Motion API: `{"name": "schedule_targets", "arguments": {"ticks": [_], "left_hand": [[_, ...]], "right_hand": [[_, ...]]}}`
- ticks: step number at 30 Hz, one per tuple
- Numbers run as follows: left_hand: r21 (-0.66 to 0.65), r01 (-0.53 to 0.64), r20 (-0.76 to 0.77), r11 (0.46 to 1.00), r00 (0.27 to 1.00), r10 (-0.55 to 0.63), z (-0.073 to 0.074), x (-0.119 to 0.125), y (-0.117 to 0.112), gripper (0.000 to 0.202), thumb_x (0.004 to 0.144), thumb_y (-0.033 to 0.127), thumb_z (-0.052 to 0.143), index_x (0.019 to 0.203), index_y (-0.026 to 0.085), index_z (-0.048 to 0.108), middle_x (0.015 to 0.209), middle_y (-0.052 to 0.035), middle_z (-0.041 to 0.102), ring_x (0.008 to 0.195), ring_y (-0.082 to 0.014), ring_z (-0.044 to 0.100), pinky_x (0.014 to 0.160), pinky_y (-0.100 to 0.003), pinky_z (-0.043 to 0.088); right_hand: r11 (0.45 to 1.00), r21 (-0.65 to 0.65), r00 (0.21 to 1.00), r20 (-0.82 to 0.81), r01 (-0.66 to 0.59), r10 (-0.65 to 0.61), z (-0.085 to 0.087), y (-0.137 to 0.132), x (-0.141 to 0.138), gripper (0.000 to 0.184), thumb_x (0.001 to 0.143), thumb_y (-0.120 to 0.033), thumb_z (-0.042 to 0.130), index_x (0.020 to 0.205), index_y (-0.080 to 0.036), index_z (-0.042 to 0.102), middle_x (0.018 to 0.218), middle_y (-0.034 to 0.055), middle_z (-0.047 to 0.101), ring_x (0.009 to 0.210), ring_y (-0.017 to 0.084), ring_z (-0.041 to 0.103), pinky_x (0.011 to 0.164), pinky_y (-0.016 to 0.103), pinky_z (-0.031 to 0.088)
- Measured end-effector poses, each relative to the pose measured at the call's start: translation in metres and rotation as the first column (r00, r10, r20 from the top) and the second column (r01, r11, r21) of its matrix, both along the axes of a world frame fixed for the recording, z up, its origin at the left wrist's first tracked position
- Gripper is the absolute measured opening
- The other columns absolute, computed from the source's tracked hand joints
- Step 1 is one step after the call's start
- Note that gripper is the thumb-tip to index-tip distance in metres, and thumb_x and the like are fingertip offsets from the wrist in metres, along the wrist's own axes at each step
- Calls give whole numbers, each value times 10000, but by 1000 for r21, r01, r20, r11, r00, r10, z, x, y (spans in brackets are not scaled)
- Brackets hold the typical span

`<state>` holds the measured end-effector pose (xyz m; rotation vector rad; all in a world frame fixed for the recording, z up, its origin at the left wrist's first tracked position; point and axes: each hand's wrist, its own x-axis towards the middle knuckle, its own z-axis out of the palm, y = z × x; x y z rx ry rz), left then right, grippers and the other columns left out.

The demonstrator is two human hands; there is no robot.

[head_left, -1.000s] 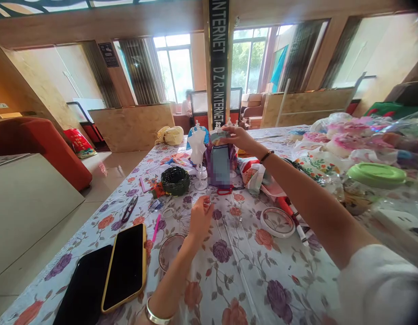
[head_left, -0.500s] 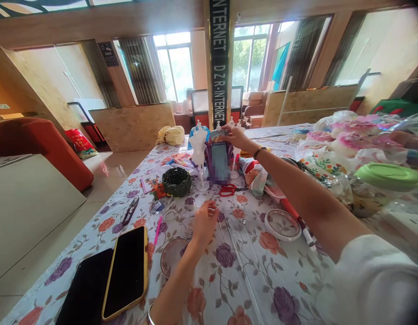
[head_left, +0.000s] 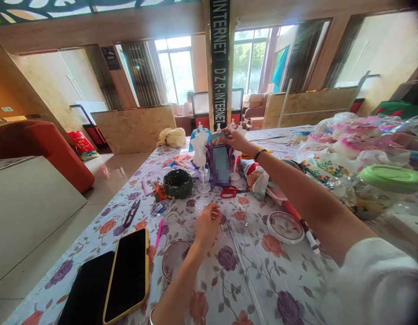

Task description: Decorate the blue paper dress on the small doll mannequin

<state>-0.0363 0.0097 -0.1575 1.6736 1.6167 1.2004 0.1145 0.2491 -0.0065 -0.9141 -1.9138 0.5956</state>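
My right hand [head_left: 238,141] reaches forward to a small dress form wearing a purple and grey-blue doll dress [head_left: 221,163]. Its thumb and fingers pinch the dress near the shoulder, just below the white neck knob. Part of the dress front is blurred. My left hand [head_left: 209,228] hovers low over the flowered tablecloth, fingers curled inward; whatever they may hold is hidden. Beside it lie a sheet of small beads [head_left: 190,230] and a clear tape roll [head_left: 175,259]. A bare white dress form [head_left: 199,153] stands left of the dressed one. Red-handled scissors [head_left: 230,192] lie at its foot.
A dark woven basket [head_left: 178,183], thread snips [head_left: 132,213], a pink pen [head_left: 159,232] and a yellow-cased phone [head_left: 126,276] lie to the left. At right are a white tape roll [head_left: 285,227], a marker [head_left: 312,242], folded fabrics and a green-lidded jar [head_left: 392,178].
The view has shifted slightly, so things appear a little lower and to the right. My right hand stays at the dress shoulder; the left fingers look a bit more drawn together.
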Motion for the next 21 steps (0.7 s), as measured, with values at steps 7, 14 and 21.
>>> {"name": "schedule_targets", "arguments": {"ticks": [7,14,21], "left_hand": [[-20,114,-162,993,980,-115,-5,23,21,231,747,149,626,967,185,684,1014,-84,703,947,-245,663,884,-413,530],[47,159,-371,986,919,-130,-5,42,65,417,766,72,572,1167,176,625,1347,-121,535,1286,-260,463,1127,-423,329],[50,169,-503,984,856,-121,-19,50,81,414,826,129,537,1237,149,584,1327,-146,545,1255,-274,473,1091,-418,354]], "right_hand": [[1000,-5,999,29,-18,18,8,-5,10,498,665,-211,767,1114,-128,568,949,71,653,873,198,607,838,364,509],[998,-2,997,42,-60,60,5,-17,19,635,530,-131,778,1118,-180,545,998,55,648,890,193,621,787,352,544],[996,46,996,39,79,-81,-18,-24,29,696,542,-188,775,1199,-184,545,1108,101,630,1003,256,611,877,407,510]]}}
